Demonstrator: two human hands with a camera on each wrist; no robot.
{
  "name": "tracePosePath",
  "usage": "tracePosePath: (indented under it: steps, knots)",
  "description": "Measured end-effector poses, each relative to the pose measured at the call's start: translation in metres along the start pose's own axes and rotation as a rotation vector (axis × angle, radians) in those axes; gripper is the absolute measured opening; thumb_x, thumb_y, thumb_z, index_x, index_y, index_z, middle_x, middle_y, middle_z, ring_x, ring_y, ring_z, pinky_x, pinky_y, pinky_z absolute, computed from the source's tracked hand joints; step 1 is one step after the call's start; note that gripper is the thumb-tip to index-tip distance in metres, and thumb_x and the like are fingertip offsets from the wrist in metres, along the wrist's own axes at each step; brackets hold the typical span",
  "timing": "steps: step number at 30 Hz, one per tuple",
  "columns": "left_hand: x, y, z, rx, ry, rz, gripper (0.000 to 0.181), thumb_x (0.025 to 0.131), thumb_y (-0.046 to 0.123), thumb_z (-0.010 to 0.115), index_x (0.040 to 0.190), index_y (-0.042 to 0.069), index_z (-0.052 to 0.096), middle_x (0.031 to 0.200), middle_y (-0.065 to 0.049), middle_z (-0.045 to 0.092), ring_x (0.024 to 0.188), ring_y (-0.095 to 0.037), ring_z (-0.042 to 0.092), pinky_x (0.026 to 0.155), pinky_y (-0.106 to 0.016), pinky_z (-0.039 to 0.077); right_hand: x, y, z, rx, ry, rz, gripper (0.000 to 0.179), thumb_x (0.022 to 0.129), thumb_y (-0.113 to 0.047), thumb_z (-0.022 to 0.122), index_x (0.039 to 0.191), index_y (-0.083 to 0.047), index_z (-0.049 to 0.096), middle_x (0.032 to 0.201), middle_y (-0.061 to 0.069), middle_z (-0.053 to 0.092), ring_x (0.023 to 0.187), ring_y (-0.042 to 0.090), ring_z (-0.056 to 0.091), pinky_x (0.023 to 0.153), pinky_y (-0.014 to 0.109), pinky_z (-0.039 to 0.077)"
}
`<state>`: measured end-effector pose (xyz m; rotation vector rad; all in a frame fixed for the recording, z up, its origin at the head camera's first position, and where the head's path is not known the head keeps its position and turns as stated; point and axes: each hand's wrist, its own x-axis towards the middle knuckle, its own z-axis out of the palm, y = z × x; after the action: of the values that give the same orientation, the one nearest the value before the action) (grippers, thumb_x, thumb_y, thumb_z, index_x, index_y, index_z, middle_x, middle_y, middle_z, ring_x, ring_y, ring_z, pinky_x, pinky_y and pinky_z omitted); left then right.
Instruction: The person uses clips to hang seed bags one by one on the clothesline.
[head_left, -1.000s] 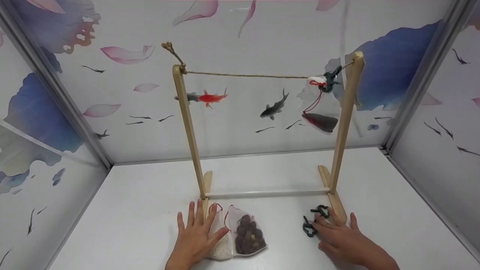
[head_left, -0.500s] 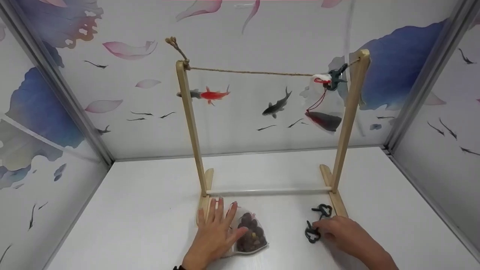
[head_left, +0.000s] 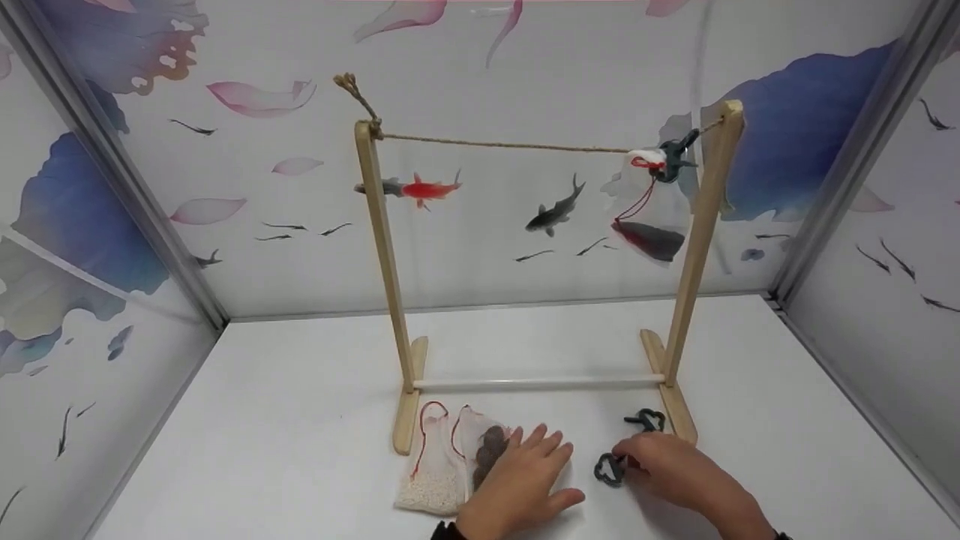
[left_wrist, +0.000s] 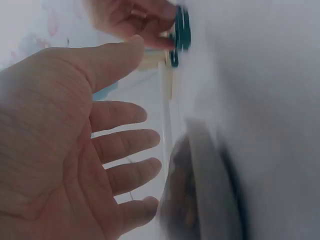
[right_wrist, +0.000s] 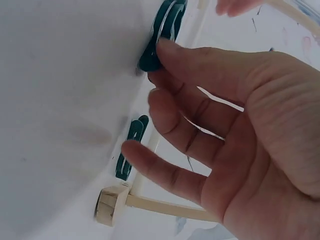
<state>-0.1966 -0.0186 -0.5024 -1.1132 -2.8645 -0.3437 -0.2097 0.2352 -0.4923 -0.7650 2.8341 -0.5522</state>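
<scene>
My right hand (head_left: 679, 472) pinches a dark green plastic clip (head_left: 608, 470) between thumb and index finger, low over the table. The right wrist view shows the clip's handles (right_wrist: 162, 35) at the fingertips. A second green clip (head_left: 651, 420) lies just behind that hand. With fingers spread, my left hand (head_left: 521, 476) hovers over a mesh bag of brown round pieces (head_left: 489, 451) and partly hides it; its palm holds nothing in the left wrist view. Left of it lies a mesh bag of whitish grains (head_left: 431, 491) with a red drawstring.
A wooden frame (head_left: 390, 262) stands behind the bags, a twine line (head_left: 510, 144) strung between its posts. Near the right post, another green clip (head_left: 673, 161) holds a hanging mesh bag (head_left: 651, 238) with dark contents. A white bar (head_left: 540, 384) joins the feet. Printed panels surround the table.
My left hand has moved right, from the bag of grains to over the bag of brown pieces. My right hand has taken hold of the nearer clip and shifted it slightly left.
</scene>
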Motion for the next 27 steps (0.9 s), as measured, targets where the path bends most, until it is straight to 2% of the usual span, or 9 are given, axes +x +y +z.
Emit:
tracePosePath:
  steps: [4,7,11,13,15,22,24,27]
  knots:
    - [0.004,0.007,0.002,0.019,0.042,0.023,0.063,0.096,0.059,0.061,0.136,0.011,0.062,0.134,-0.001,0.063,0.127,-0.019,0.057,0.107,-0.045,0.043,-0.003,-0.015,-0.004,-0.039,0.112,-0.095,0.019,0.088,-0.001,0.075,0.107,-0.004,0.075,0.085,-0.004,0.066,0.074,0.007,0.061,0.064,0.031,0.054]
    - [0.005,0.01,0.002,0.013,0.113,0.019,0.062,0.093,0.061,0.064,0.129,0.012,0.065,0.117,0.003,0.068,0.108,-0.013,0.064,0.094,-0.033,0.051,-0.005,-0.027,-0.006,-0.044,0.177,-0.165,0.021,0.089,-0.002,0.074,0.109,-0.005,0.073,0.083,-0.007,0.063,0.07,0.003,0.056,0.061,0.028,0.052]
    - [0.004,0.011,0.002,0.045,0.225,0.021,0.045,0.09,0.058,0.069,0.11,0.017,0.072,0.095,0.007,0.069,0.084,-0.01,0.063,0.067,-0.023,0.05,-0.006,-0.035,-0.005,0.002,0.161,-0.203,0.023,0.089,-0.002,0.073,0.111,-0.006,0.073,0.081,-0.011,0.059,0.067,-0.002,0.05,0.058,0.024,0.049]
    - [0.003,0.01,0.002,0.058,0.273,0.033,0.038,0.089,0.055,0.072,0.102,0.019,0.072,0.089,0.009,0.069,0.077,-0.008,0.061,0.061,-0.022,0.047,-0.007,-0.036,-0.004,0.033,0.132,-0.203,0.023,0.089,-0.002,0.073,0.112,-0.006,0.074,0.082,-0.012,0.06,0.067,-0.003,0.05,0.058,0.022,0.049]
    - [0.003,0.009,0.001,0.039,0.293,0.045,0.036,0.089,0.053,0.073,0.099,0.019,0.071,0.086,0.009,0.068,0.075,-0.007,0.06,0.059,-0.021,0.045,-0.008,-0.036,-0.003,0.049,0.126,-0.208,0.023,0.09,-0.002,0.073,0.113,-0.005,0.074,0.083,-0.011,0.06,0.067,-0.003,0.05,0.058,0.021,0.049]
    - [0.003,0.005,0.0,-0.047,0.356,0.098,0.036,0.089,0.05,0.075,0.105,0.018,0.072,0.089,0.01,0.068,0.077,-0.002,0.06,0.062,-0.017,0.045,-0.009,-0.038,-0.002,0.068,0.161,-0.256,0.025,0.093,-0.002,0.07,0.118,-0.004,0.073,0.088,-0.009,0.062,0.071,-0.003,0.051,0.059,0.021,0.049]
    - [0.002,0.004,-0.001,-0.06,0.379,0.098,0.037,0.089,0.05,0.075,0.106,0.017,0.073,0.087,0.01,0.068,0.075,-0.001,0.059,0.061,-0.016,0.044,-0.01,-0.037,-0.001,0.058,0.198,-0.285,0.027,0.093,-0.004,0.071,0.121,-0.004,0.072,0.092,-0.007,0.062,0.075,-0.001,0.054,0.062,0.022,0.051]
    - [0.003,0.002,-0.003,-0.074,0.426,0.09,0.039,0.09,0.051,0.073,0.106,0.016,0.073,0.083,0.01,0.066,0.072,0.0,0.056,0.06,-0.015,0.042,-0.012,-0.035,-0.001,0.019,0.271,-0.294,0.034,0.094,-0.015,0.074,0.126,-0.005,0.069,0.101,-0.006,0.061,0.083,0.003,0.058,0.069,0.025,0.055]
